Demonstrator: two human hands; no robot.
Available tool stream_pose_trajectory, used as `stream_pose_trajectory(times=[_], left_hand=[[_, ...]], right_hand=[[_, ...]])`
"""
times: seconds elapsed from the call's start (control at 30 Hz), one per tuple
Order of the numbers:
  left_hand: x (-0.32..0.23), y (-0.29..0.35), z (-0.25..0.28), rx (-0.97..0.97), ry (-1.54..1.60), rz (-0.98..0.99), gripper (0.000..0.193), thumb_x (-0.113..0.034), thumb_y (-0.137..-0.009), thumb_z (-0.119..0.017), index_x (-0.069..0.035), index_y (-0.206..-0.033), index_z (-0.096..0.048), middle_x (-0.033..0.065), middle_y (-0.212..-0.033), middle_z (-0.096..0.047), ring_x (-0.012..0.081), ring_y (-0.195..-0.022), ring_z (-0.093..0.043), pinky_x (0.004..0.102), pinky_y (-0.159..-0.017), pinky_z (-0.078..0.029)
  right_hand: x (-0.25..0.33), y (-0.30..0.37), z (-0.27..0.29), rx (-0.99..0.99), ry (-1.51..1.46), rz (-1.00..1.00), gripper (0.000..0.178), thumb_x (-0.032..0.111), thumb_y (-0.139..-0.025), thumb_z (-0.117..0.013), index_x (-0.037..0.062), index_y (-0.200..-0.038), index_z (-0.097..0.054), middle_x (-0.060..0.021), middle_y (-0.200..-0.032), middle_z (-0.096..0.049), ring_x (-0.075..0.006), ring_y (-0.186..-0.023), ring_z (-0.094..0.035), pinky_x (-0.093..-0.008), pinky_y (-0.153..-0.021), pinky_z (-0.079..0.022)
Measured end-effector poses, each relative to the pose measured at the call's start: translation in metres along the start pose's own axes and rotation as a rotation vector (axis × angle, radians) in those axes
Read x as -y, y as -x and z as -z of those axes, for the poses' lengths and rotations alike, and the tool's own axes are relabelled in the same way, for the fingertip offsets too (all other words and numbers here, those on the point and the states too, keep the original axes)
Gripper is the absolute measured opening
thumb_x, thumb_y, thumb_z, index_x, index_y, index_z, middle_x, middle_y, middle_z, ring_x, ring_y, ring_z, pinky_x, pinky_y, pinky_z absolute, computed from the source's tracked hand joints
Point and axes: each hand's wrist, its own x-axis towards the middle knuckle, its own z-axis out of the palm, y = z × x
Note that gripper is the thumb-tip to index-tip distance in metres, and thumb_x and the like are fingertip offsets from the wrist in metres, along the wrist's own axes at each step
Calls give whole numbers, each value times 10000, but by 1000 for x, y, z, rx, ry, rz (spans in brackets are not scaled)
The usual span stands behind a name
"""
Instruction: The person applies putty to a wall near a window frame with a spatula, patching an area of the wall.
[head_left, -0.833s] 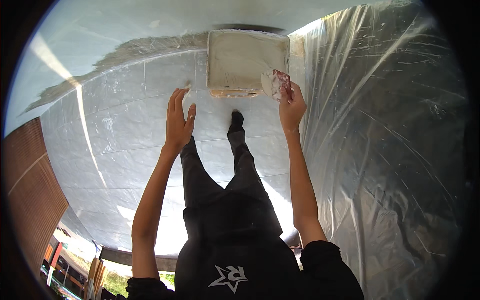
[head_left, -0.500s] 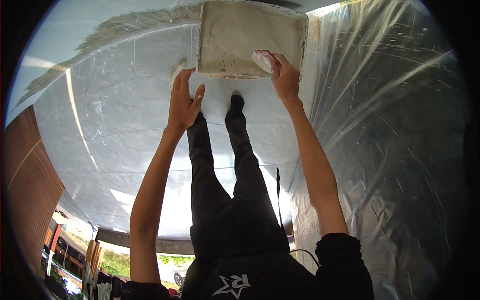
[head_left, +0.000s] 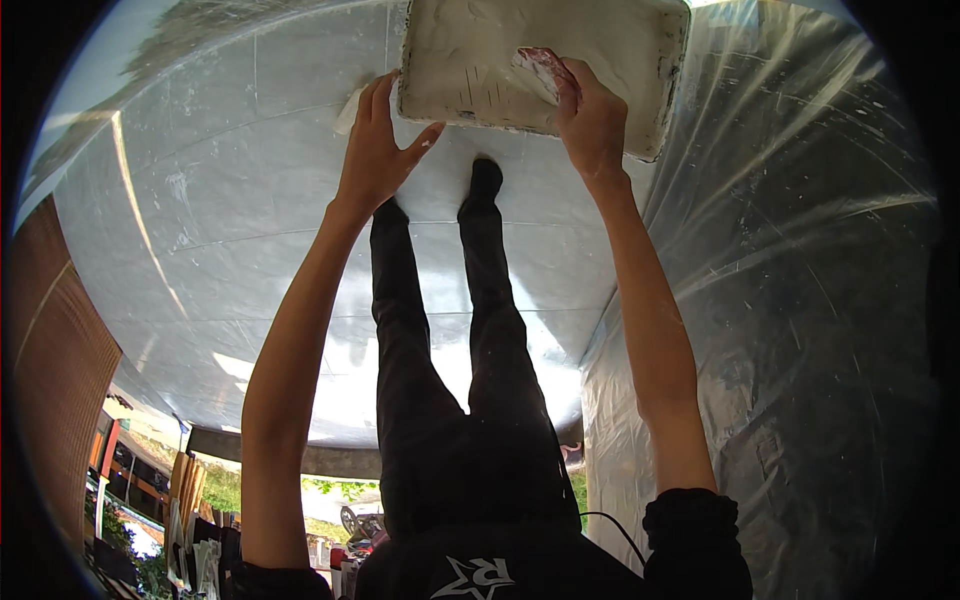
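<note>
One panel: brown and ribbed, seen along the left edge of the frame.
Floor sheet: grey, spread across the left and centre of the frame, marked by white smears and a thin strip of light.
Pale piece: seen left of upper centre, just beside the left hand; whether it is touched or only lies beyond the fingers cannot be told.
Left hand: placed near the lower left corner of the tray, fingers stretched and thumb spread apart; nothing is seen gripped, and contact with the rim cannot be confirmed.
Mix: spread pale and mostly smooth in the tray at the top of the frame, broken by a few short dark marks; by appearance, plenty is left.
Stage: judged to be under way; the block is already in hand and smeared white, but has not been put down, and how much mix has been used cannot be told.
Block: reddish, tilted, seen over the tray at upper centre; contact with the mix cannot be made out.
Right hand: clamped on the block, which juts from the fingers toward the upper left.
Plastic: hung, clear and creased, down the right of the frame.
</note>
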Motion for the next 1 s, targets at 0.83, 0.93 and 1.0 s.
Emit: stream_pose_trajectory(times=[0.83, 0.93, 1.0], left_hand=[[11, -7, -30, -146, 58, -43, 890, -180, -729, -814, 22, -1430, -304, 225, -1354, -449, 370, -1203, -510, 416, -984, -461], [10, -6, -29, -154, 24, -47, 891, -168, -726, -814, 27, -1430, -303, 226, -1356, -451, 374, -1200, -510, 420, -985, -459], [8, -6, -28, -118, 81, -1, 866, -167, -759, -796, 17, -1441, -294, 215, -1364, -440, 352, -1261, -463, 420, -1016, -432]], right_hand=[[-3, 15, 3, 199, -17, 159, 181, 22, -875, -605, 72, -1042, -655, -145, -845, -688, -293, -718, -676, -341, -637, -522], [-1, 10, 6, 236, -4, 148, 190, 50, -859, -615, 97, -1036, -665, -146, -844, -689, -321, -729, -664, -391, -669, -528], [-1, 4, 7, 284, 0, 157, 195, 48, -855, -616, 101, -1033, -671, -146, -825, -687, -319, -718, -662, -393, -674, -526]])
